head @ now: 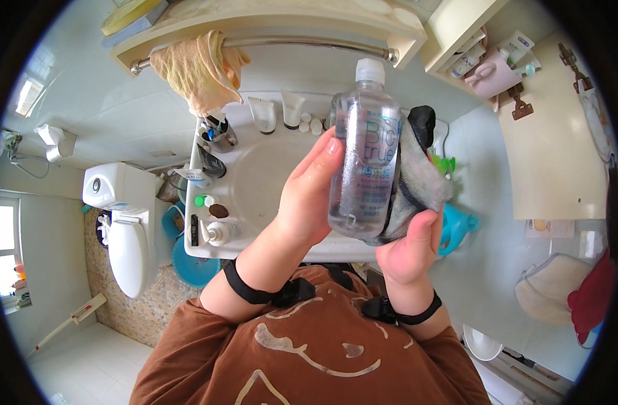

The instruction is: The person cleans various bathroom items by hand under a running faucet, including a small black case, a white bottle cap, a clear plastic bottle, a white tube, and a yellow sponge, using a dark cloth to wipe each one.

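Note:
A clear plastic Biotrue bottle [364,167] with a white cap [370,71] is held up over the washbasin [268,177]. My left hand [311,190] grips it from the left side, thumb in front. Some clear liquid appears to be inside, and the bottle's surface looks wet. Against the bottle's right side lies a grey cloth [420,182] with dark trim. My right hand [413,248] holds that cloth from below and behind, with the thumb visible and most fingers hidden by it.
Tubes [262,114], a cup of brushes [220,134] and a white pump bottle [222,233] line the basin's rim. Above hangs a yellow towel [197,71] on a metal rail [309,44]. A blue jug [456,230] stands at right; a toilet [129,253] and blue basin [195,263] are at left.

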Available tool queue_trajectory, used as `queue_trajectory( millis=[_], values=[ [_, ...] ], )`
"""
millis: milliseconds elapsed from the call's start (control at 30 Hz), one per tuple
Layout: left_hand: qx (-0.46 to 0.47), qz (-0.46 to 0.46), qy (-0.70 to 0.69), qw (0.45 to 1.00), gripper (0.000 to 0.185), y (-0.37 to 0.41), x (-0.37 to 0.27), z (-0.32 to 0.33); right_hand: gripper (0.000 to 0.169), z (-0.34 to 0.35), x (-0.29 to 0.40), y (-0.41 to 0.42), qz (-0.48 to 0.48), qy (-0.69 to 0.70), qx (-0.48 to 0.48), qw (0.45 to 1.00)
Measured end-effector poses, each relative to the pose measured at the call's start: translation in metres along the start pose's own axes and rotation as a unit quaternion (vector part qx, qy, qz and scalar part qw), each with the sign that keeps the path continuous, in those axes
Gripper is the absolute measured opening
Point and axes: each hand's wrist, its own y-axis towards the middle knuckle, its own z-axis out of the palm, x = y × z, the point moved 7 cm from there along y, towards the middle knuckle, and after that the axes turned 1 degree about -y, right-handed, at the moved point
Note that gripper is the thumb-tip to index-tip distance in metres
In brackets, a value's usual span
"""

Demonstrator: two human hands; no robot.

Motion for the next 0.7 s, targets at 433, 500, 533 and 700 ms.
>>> queue_trajectory(
  millis=[433,500,533,700],
  values=[
    [0.027,-0.005,0.008,1.000,0.059,-0.013,-0.004,0.009,0.081,0.001,0.015,0.001,-0.006,0.007,-0.021,1.000],
    [0.030,-0.006,0.008,1.000,0.058,-0.014,-0.003,0.007,0.078,0.002,0.018,0.004,-0.004,-0.011,-0.016,1.000],
    [0.016,-0.004,0.015,1.000,0.057,-0.014,-0.004,0.006,0.077,-0.001,0.018,0.003,-0.017,-0.015,-0.015,1.000],
    [-0.045,0.019,0.097,0.994,0.056,-0.018,-0.010,0.004,0.063,0.017,0.026,0.003,-0.138,-0.193,0.088,0.967]
  ],
)
